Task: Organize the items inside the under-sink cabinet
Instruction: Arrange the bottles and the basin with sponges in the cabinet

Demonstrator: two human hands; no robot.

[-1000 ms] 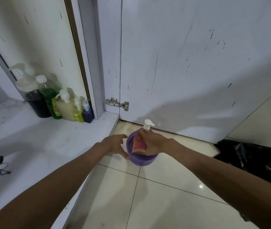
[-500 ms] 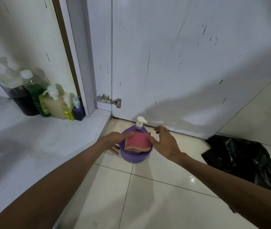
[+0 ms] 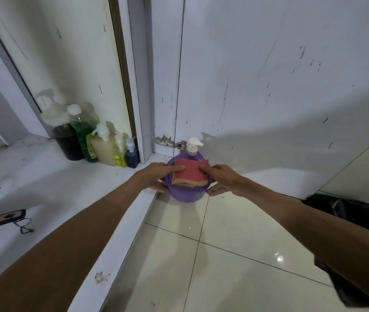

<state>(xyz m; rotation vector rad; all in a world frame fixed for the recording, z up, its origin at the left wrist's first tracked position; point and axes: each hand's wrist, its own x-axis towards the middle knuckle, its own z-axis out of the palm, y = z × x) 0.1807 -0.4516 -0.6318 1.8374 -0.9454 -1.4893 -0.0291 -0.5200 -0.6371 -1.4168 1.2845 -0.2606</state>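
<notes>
A small purple tub (image 3: 184, 194) sits on the tiled floor just outside the cabinet's front edge. A pink and yellow sponge (image 3: 190, 175) lies across its top, and a white pump bottle (image 3: 193, 147) stands in it at the back. My left hand (image 3: 156, 176) grips the tub's left side, fingers over the rim touching the sponge. My right hand (image 3: 222, 179) grips the right side in the same way. Inside the cabinet, a row of bottles (image 3: 93, 140) stands against the right wall: a dark one, a green one, a cream pump bottle, a yellow one and a small blue one.
The cabinet floor (image 3: 44, 183) is white and stained. A phone with a cord (image 3: 1, 220) lies at its left front. The open cabinet door (image 3: 269, 97) stands behind the tub, hinge (image 3: 170, 141) beside it. A black plastic bag (image 3: 347, 212) lies on the tiles at right.
Both hands have closed onto the tub's sides; the right hand came down from above the sponge. The sponge went from upright inside the tub to flat across its top.
</notes>
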